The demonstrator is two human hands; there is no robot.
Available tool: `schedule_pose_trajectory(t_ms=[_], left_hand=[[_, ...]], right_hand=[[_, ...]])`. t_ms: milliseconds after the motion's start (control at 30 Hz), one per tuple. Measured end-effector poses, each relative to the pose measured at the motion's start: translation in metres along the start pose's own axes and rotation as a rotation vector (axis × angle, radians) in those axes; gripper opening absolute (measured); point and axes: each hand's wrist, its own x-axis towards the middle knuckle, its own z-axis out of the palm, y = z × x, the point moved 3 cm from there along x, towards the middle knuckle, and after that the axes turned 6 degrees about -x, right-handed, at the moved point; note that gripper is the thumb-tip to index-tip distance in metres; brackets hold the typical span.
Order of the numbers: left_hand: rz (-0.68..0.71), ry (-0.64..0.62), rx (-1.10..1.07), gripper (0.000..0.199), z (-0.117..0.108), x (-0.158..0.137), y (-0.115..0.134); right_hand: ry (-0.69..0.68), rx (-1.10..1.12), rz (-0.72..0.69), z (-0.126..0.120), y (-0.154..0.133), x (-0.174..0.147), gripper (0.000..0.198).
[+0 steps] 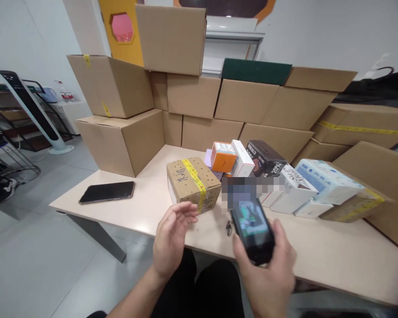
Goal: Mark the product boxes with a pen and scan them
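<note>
My right hand [268, 269] is closed around a black smartphone [252, 225], its lit screen facing me; the top part is blurred out by pixelation. Just left of it, my left hand [174, 236] is raised over the table's front edge with fingers loosely curved and nothing in it. Directly beyond that hand sits a small brown cardboard box [194, 179] with dots, handwriting and yellow tape. A small dark looped item [229, 228] lies on the table beside the phone; its kind is unclear.
Another phone [108, 192], screen dark, lies at the table's left. Right of the small box stand an orange box [223, 157], a black box [265, 157], a white box [293, 190] and a blue-white package [328, 181]. Large stacked cartons [146, 141] line the back.
</note>
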Motion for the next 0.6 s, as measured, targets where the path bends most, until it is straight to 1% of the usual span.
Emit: schedule_pose_trajectory(t_ms=[67, 100, 167, 200, 233, 267, 300, 400, 500, 600], left_hand=[[0.286, 0.020, 0.296, 0.019, -0.010, 0.000, 0.007], [0.435, 0.017, 0.464, 0.018, -0.012, 0.001, 0.010], [0.702, -0.020, 0.811, 0.029, -0.012, 0.005, 0.014], [0.805, -0.044, 0.973, 0.035, -0.009, 0.007, 0.014], [0.876, -0.069, 1.124, 0.038, -0.007, 0.011, 0.013], [0.915, -0.090, 1.257, 0.039, -0.003, 0.015, 0.011], [0.925, -0.107, 1.371, 0.040, 0.000, 0.019, 0.008], [0.872, -0.165, 1.598, 0.040, 0.011, 0.031, -0.003], [0.802, -0.225, 1.688, 0.045, 0.018, 0.043, -0.011], [0.755, -0.233, 1.719, 0.047, 0.016, 0.053, -0.010]], right_hand=[[0.002, -0.147, 0.125, -0.008, 0.034, 0.000, 0.085], [-0.009, -0.223, 0.172, -0.011, 0.052, 0.000, 0.085], [-0.030, -0.335, 0.172, -0.014, 0.086, 0.001, 0.090], [-0.029, -0.390, 0.167, -0.015, 0.102, 0.002, 0.090], [-0.036, -0.455, 0.180, -0.016, 0.118, 0.003, 0.091], [-0.044, -0.513, 0.202, -0.016, 0.133, 0.003, 0.090], [-0.065, -0.561, 0.221, -0.015, 0.146, 0.004, 0.090], [-0.149, -0.646, 0.264, -0.012, 0.175, 0.007, 0.092], [-0.202, -0.674, 0.309, -0.007, 0.189, 0.009, 0.091], [-0.200, -0.663, 0.346, -0.002, 0.194, 0.011, 0.089]])
